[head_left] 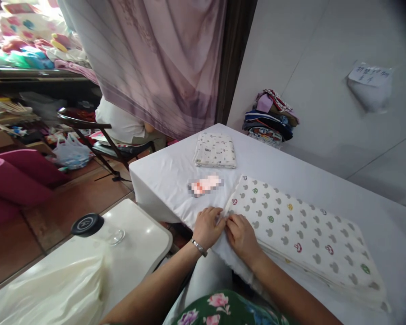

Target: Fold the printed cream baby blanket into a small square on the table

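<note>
A long folded white cloth [304,225] with grey, red, green and yellow mushroom prints lies on the white-covered table [162,176]. At its near left corner my two hands meet. My left hand [208,226], a silver bracelet on its wrist, is closed with its fingertips at the cloth's left edge. Curled beside it, my right hand [242,234] pinches the same edge; the exact grip is partly hidden by the fingers. Beyond my hands lies a blurred, pinkish flat object [206,185]. Farther back sits a smaller folded printed cloth [215,150].
At left, a white side table [138,221] holds a clear jar with a black lid [88,224] and a pale plastic bag [61,289]. A person in white [117,122] sits behind a pink curtain [176,58]. Folded clothes [270,118] are stacked by the wall.
</note>
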`<action>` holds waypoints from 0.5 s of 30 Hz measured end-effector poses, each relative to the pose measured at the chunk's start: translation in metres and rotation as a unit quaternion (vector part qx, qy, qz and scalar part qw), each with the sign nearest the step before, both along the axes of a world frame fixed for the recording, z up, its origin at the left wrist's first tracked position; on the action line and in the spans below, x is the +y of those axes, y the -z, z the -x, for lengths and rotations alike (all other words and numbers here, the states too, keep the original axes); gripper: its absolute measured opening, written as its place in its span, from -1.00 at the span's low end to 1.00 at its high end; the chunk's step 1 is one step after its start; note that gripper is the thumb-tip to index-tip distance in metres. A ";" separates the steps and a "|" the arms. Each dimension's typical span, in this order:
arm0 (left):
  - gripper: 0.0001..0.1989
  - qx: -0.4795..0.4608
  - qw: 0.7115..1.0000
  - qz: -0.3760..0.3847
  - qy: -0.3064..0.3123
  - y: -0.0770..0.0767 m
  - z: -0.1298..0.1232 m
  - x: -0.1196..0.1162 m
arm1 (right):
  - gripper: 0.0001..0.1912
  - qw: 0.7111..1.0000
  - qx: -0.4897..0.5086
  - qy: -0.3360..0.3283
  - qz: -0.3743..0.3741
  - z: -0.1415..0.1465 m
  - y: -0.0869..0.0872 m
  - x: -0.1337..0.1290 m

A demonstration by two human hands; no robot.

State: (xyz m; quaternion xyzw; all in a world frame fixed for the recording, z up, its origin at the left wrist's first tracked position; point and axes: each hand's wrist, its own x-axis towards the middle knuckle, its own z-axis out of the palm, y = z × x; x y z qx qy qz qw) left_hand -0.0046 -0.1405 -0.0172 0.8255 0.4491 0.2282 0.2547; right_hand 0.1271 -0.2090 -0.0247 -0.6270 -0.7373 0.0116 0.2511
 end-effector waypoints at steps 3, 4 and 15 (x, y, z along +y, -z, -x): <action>-0.79 0.032 0.999 -0.018 0.017 0.000 -0.004 0.001 | -0.78 0.996 0.080 -0.016 0.030 -0.005 -0.006 -0.002; -0.79 0.042 0.999 -0.024 0.019 0.001 -0.005 0.001 | -0.77 0.992 0.115 -0.025 0.048 -0.010 -0.008 -0.001; -0.82 0.115 0.993 -0.006 0.003 -0.005 -0.011 -0.001 | -0.68 0.972 0.063 0.175 0.143 -0.131 -0.037 0.117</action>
